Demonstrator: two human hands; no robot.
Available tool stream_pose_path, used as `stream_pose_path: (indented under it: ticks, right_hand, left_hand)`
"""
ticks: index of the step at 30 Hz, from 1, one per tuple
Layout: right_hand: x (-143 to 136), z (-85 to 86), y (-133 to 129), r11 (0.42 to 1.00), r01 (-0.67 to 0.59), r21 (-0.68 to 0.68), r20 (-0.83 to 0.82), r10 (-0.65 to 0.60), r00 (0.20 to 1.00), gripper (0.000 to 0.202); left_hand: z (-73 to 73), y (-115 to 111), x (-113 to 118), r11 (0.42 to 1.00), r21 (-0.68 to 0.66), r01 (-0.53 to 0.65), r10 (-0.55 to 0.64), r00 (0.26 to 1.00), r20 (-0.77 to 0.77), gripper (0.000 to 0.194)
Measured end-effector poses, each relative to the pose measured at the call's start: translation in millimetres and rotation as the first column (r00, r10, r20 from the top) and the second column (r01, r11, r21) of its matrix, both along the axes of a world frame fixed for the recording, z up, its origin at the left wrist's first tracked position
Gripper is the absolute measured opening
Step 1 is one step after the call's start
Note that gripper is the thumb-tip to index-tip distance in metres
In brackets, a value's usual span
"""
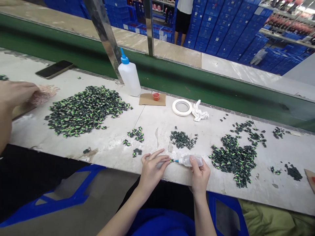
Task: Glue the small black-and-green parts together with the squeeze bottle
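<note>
Between the fingertips of my left hand (154, 165) is a small black and green plastic part (171, 160), pinched near the table's front edge. My right hand (199, 172) grips a small clear squeeze bottle (188, 160) lying almost level. Its blue nozzle (176, 161) points left, its tip at or very close to the part; whether they touch I cannot tell. Just beyond my hands lies a small pile of dark slim pieces (183, 139). To the left of it sit a few black and green parts (136, 133).
A large heap of black and green parts (86, 109) lies left, another heap (233, 159) right. At the back stand a white bottle (129, 76), a tape roll (182, 107) and crumpled tissue (199, 112). Another person's hand (18, 93) is at far left, near a phone (54, 69).
</note>
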State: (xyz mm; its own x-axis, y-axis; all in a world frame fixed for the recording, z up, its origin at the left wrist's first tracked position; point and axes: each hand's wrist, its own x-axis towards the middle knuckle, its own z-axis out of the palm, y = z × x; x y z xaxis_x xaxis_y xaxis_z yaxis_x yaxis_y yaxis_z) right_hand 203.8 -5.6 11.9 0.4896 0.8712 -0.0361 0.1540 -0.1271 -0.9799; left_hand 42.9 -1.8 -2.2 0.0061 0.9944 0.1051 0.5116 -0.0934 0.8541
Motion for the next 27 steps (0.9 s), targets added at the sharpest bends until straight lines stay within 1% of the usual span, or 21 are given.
stream_pose_path:
  ticks: [3,7,12,13,15,17,19,20,22,24,26,27]
  right_hand:
    - [0.1,-0.2,0.1,1.0,0.01,-0.018,-0.005,-0.01,1.0,0.034]
    - [0.1,-1.9,-0.5,0.999,0.046,-0.026,-0.052,-0.047,0.998,0.034]
    - [2.5,-6.2,-0.9,0.998,0.068,0.003,-0.084,-0.067,0.994,0.033]
    - [4.3,-7.3,-0.4,0.996,0.09,0.02,-0.119,-0.087,0.989,0.034]
    - [9.4,-9.2,1.2,0.982,0.173,0.073,-0.246,-0.151,0.957,0.033]
    - [15.1,-10.4,2.5,0.952,0.277,0.127,-0.404,-0.205,0.891,0.031]
    - [19.4,-10.6,2.7,0.929,0.333,0.162,-0.504,-0.212,0.837,0.029]
    - [20.5,-10.4,2.4,0.928,0.329,0.175,-0.518,-0.197,0.832,0.029]
    - [20.6,-9.5,1.8,0.935,0.287,0.208,-0.485,-0.156,0.86,0.03]
    - [19.5,-8.2,3.0,0.943,0.229,0.243,-0.408,-0.115,0.906,0.035]
    - [19.8,-7.0,7.3,0.944,0.204,0.261,-0.321,-0.114,0.94,0.045]
    - [21.2,-6.5,10.7,0.942,0.209,0.261,-0.272,-0.136,0.953,0.049]
  left_hand:
    - [-0.3,-0.2,-0.2,1.0,0.008,0.001,-0.001,1.0,0.002,0.007]
    - [-0.8,0.0,0.0,1.0,0.009,0.002,-0.002,1.0,0.006,0.006]
    - [-4.5,1.0,0.2,1.0,0.002,-0.013,0.013,1.0,0.018,0.004]
    - [-5.4,1.3,0.2,1.0,0.006,-0.013,0.013,1.0,0.021,0.004]
    - [-6.8,1.5,0.0,1.0,0.021,-0.007,0.007,1.0,0.027,0.004]
    - [-7.4,1.2,-0.2,1.0,0.031,0.001,-0.002,0.999,0.034,0.004]
    - [-7.2,0.5,-0.5,1.0,0.025,0.003,-0.004,0.999,0.04,0.005]
    - [-6.9,0.4,-0.8,1.0,0.019,0.005,-0.005,0.999,0.044,0.005]
    - [-6.0,1.5,-1.6,1.0,0.018,0.007,-0.009,0.998,0.06,0.006]
    - [-5.0,6.2,-2.2,0.999,0.038,0.0,-0.003,0.997,0.077,0.007]
    - [-3.3,15.0,-2.3,0.996,0.08,-0.032,0.026,0.997,0.069,0.008]
    - [-1.4,20.2,-2.2,0.993,0.108,-0.052,0.046,0.997,0.06,0.008]
